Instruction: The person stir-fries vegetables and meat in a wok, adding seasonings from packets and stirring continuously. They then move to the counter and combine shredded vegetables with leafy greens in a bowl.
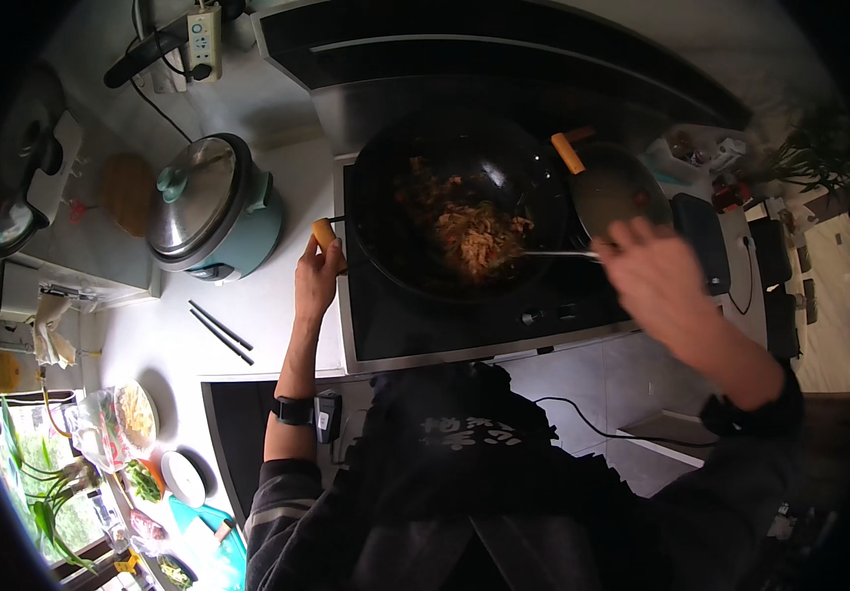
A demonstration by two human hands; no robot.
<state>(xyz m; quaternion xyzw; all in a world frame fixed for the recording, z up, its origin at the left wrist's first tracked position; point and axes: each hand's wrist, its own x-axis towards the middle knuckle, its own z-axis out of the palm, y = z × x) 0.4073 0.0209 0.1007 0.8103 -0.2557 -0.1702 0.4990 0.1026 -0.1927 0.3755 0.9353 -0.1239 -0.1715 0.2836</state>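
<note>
A large black wok (462, 148) sits on the dark glass cooktop (425, 332). Shredded, browned food with small red pieces (477, 240) lies in its bottom. My left hand (316, 277) is closed around the wok's near-left wooden handle (323, 233). My right hand (650, 277), blurred, grips the thin metal shaft of a cooking utensil (562, 254). The utensil's far end is hidden at the food, so its kind cannot be told. At the far right of the wok, its other wooden handle (567, 154) is free of any hand.
A teal rice cooker (251, 229) and black chopsticks (220, 332) are on the left counter. Right of the wok lies a round pan or lid (617, 188). The range hood (506, 55) overhangs the back. Bowls of food (135, 417) and a teal cutting board (229, 554) are lower left.
</note>
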